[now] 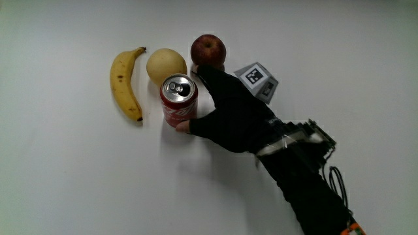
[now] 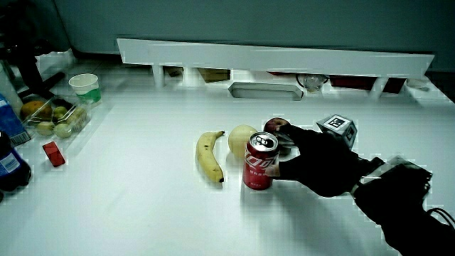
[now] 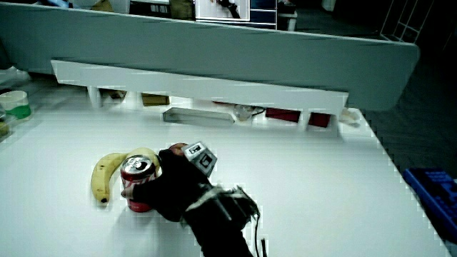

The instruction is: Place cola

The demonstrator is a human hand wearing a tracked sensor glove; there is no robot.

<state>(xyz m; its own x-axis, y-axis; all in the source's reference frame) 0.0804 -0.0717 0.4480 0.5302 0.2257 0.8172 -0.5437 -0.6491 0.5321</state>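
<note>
A red cola can (image 1: 178,99) stands upright on the white table, between a banana (image 1: 125,85) and the gloved hand (image 1: 225,112). The hand is shut on the can: the thumb lies on the can's side nearer to the person and a finger reaches round its side next to the red apple (image 1: 208,47). A pale round fruit (image 1: 166,65) touches the can and sits between the banana and the apple. The patterned cube (image 1: 257,79) rides on the back of the hand. Both side views show the can (image 2: 261,162) (image 3: 138,183) in the hand (image 2: 316,162) (image 3: 171,189).
At the table's edge in a side view stand a paper cup (image 2: 84,87), a clear box of small fruit (image 2: 55,117), a small red object (image 2: 52,153) and a blue-labelled bottle (image 2: 10,165). A low white partition (image 2: 277,57) with a grey tray (image 2: 263,90) closes the table.
</note>
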